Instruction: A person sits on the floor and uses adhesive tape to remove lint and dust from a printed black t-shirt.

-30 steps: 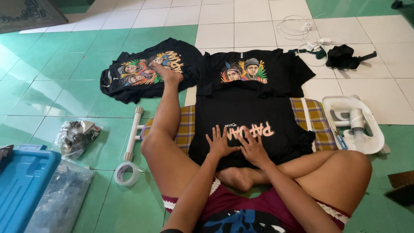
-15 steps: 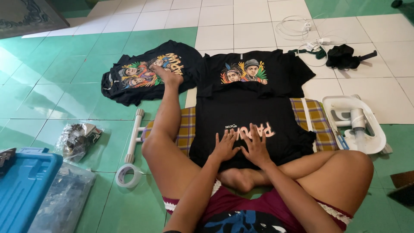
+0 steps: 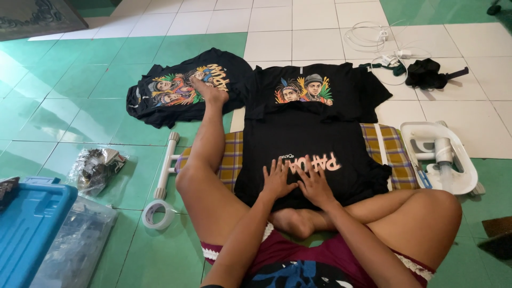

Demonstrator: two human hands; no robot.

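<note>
A black T-shirt (image 3: 309, 136) with pale pink lettering lies spread face up in front of me, over a plaid yellow and brown cloth (image 3: 392, 154). My left hand (image 3: 277, 180) and my right hand (image 3: 316, 184) rest flat on its near hem, fingers spread, side by side just below the lettering. I sit on the floor with one leg stretched out; that foot (image 3: 209, 92) rests on another black printed shirt (image 3: 176, 88). A third black shirt (image 3: 314, 90) with two printed faces lies beyond the one I touch.
A roll of tape (image 3: 158, 214) and a white pipe frame (image 3: 165, 165) lie at my left. A blue bin (image 3: 29, 224) and clear plastic bags (image 3: 96, 168) sit further left. A white plastic device (image 3: 442, 160) stands at the right; cables and a black pouch (image 3: 426, 73) lie beyond.
Both hands have slid a little toward me along the shirt and now lie below the lettering. The shirts and my legs have not moved.
</note>
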